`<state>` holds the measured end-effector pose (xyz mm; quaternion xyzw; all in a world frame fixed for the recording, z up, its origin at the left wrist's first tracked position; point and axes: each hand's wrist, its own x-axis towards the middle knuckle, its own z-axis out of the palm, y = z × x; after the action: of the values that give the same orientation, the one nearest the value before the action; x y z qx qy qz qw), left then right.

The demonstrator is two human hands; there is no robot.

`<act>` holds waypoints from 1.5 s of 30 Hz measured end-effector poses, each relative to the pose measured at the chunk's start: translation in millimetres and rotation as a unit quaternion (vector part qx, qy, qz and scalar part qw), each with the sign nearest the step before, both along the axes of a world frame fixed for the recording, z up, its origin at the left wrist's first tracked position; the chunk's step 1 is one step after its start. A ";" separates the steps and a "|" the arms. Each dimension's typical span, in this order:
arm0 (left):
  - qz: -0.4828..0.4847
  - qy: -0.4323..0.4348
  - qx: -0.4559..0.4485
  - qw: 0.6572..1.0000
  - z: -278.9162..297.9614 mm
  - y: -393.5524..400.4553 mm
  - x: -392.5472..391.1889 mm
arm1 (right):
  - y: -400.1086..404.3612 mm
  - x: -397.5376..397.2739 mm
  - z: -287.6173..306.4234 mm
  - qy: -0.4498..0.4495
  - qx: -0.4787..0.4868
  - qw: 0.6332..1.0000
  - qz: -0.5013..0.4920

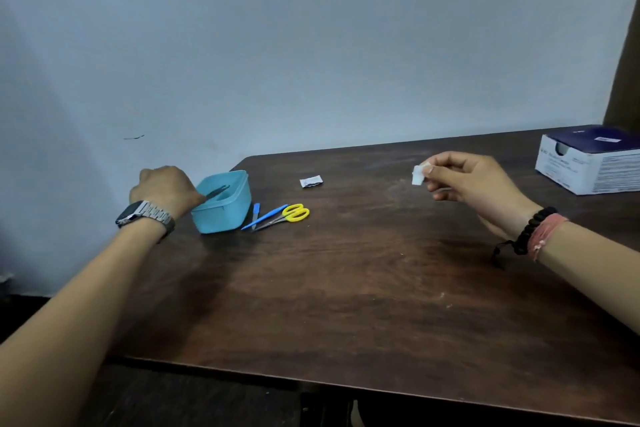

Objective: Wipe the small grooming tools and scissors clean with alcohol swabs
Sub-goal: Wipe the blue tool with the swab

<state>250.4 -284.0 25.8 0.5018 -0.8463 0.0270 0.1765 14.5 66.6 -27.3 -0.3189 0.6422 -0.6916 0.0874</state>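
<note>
Small white alcohol swab [418, 175], folded, looks square-ish, sits right of frame centre, pinched at the fingertips of the right hand [474, 184]. Dark slim metal grooming tool [217, 191], thin and pointed, blurred so exact type unclear, left of centre, its tip angled up-right over the open light blue plastic container [223, 204].

Yellow-handled scissors [284, 215] lie flat on the dark wooden table [346, 288] just right of the container, blades pointing lower left. Two blue-handled small tools [264, 217] lie right beside the scissors, touching or nearly so. Torn swab wrapper [311, 181], white and crumpled, upper centre of the table, apart from everything else. White and navy swab box [592, 159] at the right edge.

Left arm reaches in from the lower left, wrist bent, metal-band wristwatch [143, 213] on it. Left hand [166, 189] closed in a fist around the tool's handle end, at the container's left rim. Right arm enters from the right edge, black beaded bracelet [533, 229] and pink thread on the wrist, hand raised above the table. Right hand mostly curled, thumb and forefinger closed on the swab.
</note>
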 end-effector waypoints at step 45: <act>-0.445 0.393 0.470 0.653 -31.1 195.3 -166.1 | 5.8 -8.5 -9.7 -0.022 0.066 0.997 0.017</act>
<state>84.3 -88.7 -5.3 0.0450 -0.7193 -0.6561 0.2238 6.1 72.4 -37.0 -0.3082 0.6785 -0.6532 0.1342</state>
